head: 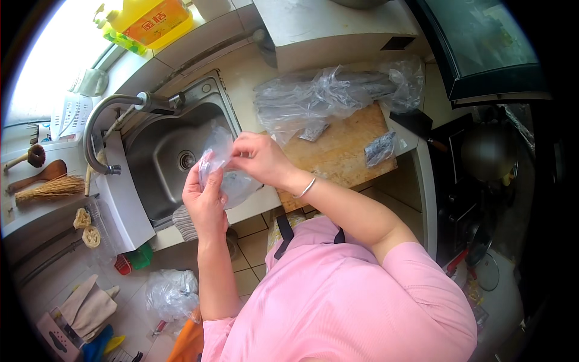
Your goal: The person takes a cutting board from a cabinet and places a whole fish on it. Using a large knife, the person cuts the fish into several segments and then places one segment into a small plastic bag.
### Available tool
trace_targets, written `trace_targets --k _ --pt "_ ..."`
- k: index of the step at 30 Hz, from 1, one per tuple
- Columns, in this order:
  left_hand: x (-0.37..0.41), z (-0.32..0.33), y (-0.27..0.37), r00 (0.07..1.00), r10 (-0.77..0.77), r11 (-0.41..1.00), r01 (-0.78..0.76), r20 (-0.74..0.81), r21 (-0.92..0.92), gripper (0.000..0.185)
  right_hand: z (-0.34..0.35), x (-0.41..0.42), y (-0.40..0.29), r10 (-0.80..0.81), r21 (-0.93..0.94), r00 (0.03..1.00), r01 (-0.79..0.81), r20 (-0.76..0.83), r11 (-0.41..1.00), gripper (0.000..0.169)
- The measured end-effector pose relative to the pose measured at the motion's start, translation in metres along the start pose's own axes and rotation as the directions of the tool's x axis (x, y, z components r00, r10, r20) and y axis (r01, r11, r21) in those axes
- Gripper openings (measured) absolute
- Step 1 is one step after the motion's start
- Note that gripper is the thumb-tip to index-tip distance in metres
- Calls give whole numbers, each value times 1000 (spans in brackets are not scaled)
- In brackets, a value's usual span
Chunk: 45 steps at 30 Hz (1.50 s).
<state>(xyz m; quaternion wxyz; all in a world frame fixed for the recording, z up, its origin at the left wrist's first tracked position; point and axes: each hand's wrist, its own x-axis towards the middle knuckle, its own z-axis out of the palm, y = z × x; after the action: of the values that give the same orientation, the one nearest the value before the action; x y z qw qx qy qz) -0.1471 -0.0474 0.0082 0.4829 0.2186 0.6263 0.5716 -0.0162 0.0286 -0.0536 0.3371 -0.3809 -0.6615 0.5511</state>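
Observation:
Over the front edge of the stainless steel sink (158, 154), both hands are on one clear plastic bag (239, 185). My left hand (206, 194) grips its gathered part between thumb and fingers. The fingertips of my right hand (258, 156) pinch the same bag at its upper right side. What the bag holds is hard to make out. Right of the sink, a wooden cutting board (334, 158) bears two small wrapped, grey, speckled pieces, one (380, 148) near its right edge and one (313, 131) near its back. A large clear plastic bag (316, 92) with long grey contents overlaps the board's back edge.
A curved faucet (97, 131) arches over the sink's left side. A cleaver (412, 123) lies right of the board, its handle towards the black stove (452, 181). A striped cloth (184, 224) hangs at the sink's front edge. Brushes, including a straw one (49, 190), lie far left.

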Motion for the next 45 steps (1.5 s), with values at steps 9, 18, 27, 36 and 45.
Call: trace_targets --k 9,18,27,36,45 --pt "-1 -1 3 997 -70 989 66 -26 -129 40 5 4 21 274 541 961 -254 44 802 8" --pt "8 -20 -24 997 -21 993 30 -81 114 13 14 -3 15 132 276 983 -162 124 947 18" --pt "6 -14 -22 994 5 997 3 -109 73 12 19 3 20 72 90 997 -76 41 993 26" --pt "19 -21 -26 991 3 996 8 -131 84 13 28 6 13 100 36 995 -100 6 994 26" --pt "11 -19 -16 986 -51 998 55 -157 24 26 19 18 15 172 320 985 -161 -6 934 29"
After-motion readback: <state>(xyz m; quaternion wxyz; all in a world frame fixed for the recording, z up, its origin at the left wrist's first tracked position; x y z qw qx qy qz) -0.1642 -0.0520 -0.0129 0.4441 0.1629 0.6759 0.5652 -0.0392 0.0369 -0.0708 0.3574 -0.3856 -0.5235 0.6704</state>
